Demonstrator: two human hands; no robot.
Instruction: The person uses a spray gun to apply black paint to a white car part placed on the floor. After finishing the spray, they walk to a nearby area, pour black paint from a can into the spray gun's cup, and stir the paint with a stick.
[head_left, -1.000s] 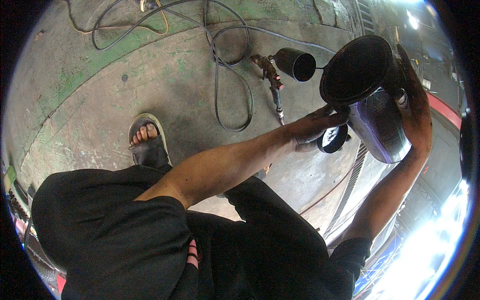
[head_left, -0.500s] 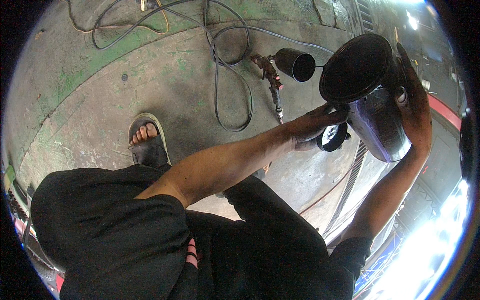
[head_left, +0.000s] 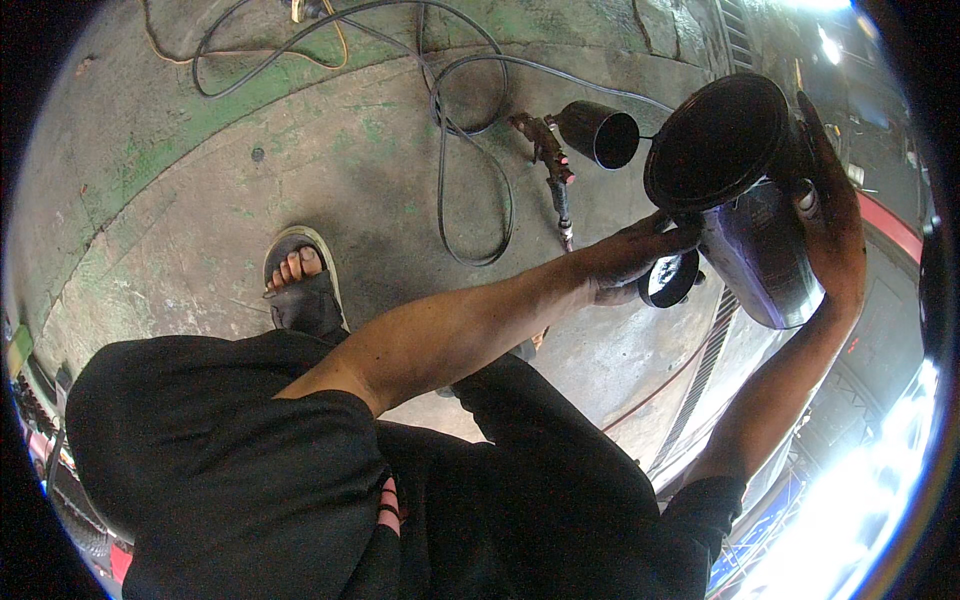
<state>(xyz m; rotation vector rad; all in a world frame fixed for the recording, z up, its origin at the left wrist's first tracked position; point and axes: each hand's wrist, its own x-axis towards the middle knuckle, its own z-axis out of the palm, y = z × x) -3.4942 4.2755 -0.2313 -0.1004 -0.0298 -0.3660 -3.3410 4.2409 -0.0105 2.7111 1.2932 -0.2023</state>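
My right hand [head_left: 830, 235] grips the side of a large tilted container [head_left: 760, 255], silvery below, with a dark round opening facing up. My left hand [head_left: 640, 255], fingers blackened, is curled at the container's near left, against a small dark cup [head_left: 655, 295] with a pale, shiny interior that sits just under the container; how much of either it grips is partly hidden. A spray gun [head_left: 550, 150] lies on the floor beyond my hands, with a black cup [head_left: 600, 135] attached and a hose fitting at its lower end.
Looped black hose [head_left: 470, 255] and a thin tan cord [head_left: 175, 57] lie on the worn, green-stained concrete floor [head_left: 170, 170]. A slotted drain grate [head_left: 700, 375] runs at the right. My sandalled foot [head_left: 300, 280] is at the left. Red edging [head_left: 895, 225] and bright glare are at the far right.
The whole view has shifted very slightly. My hands, the container and the cup stay in practically the same positions relative to each other.
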